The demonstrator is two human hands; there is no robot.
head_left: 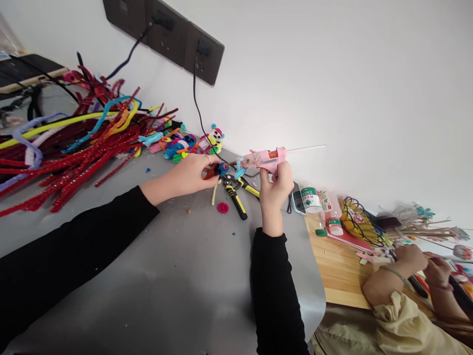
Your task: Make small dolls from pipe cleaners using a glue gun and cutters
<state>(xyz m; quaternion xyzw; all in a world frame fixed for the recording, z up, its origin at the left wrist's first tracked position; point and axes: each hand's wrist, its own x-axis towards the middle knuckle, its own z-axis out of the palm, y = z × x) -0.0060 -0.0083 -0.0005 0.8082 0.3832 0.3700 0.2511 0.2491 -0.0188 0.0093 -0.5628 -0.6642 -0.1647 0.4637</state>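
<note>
A craft workroom is suggested: fuzzy stems (92, 150) are heaped on a grey table (207, 281), 1 pink glue gun (254, 160) is held near pliers (236, 199), and a wooden table (334, 268) is set alongside.

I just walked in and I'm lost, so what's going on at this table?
Someone's right hand is holding a pink glue gun, its nozzle close to a small blue piece in the fingers of the left hand; I can't tell whether they touch. Yellow-and-black pliers lie below on the gray table, with a heap of mostly red pipe cleaners to the left. Another person's hands are close together at the right.
</note>
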